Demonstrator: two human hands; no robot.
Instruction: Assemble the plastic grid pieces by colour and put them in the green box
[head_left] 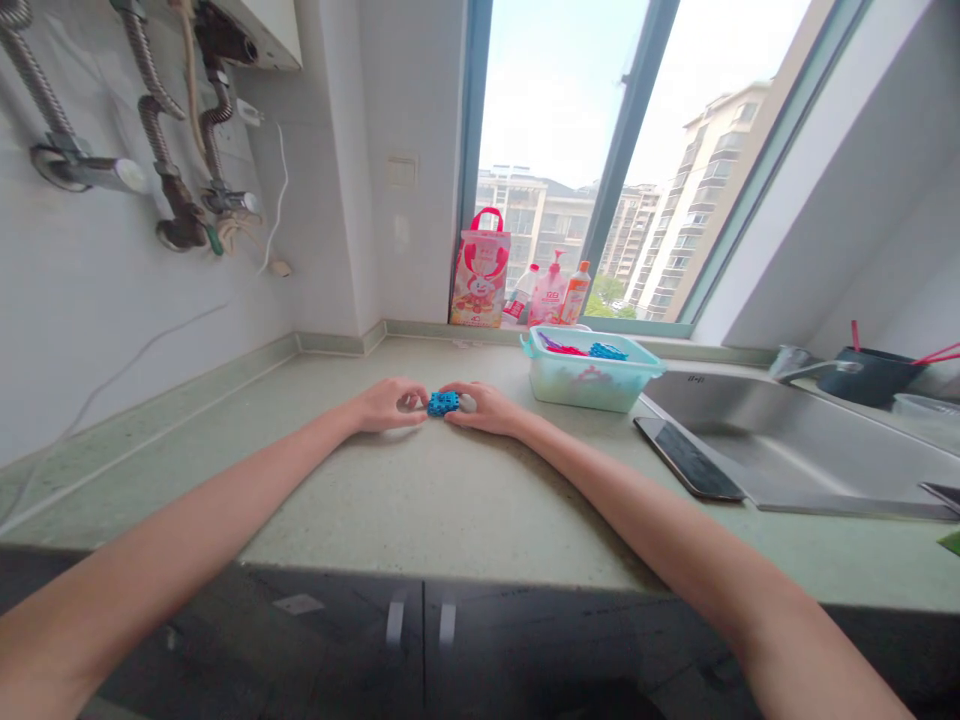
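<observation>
Lying at 4 o'clock from the blue block, a phone rests at the rim of the sink; a swing of the right forearm could knock it in. Over the worktop, the left hand and right hand pinch the block at its 9 and 3 o'clock sides; uneven pressure might make it slip. At 2 o'clock, a tub holds small pieces that a bump could spill. Bottles stand farther off, toward 1 o'clock.

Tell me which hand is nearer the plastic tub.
Right. The right hand is at the blue piece, just left of the tub and apart from it; the left hand is farther off, beyond the piece.
</observation>
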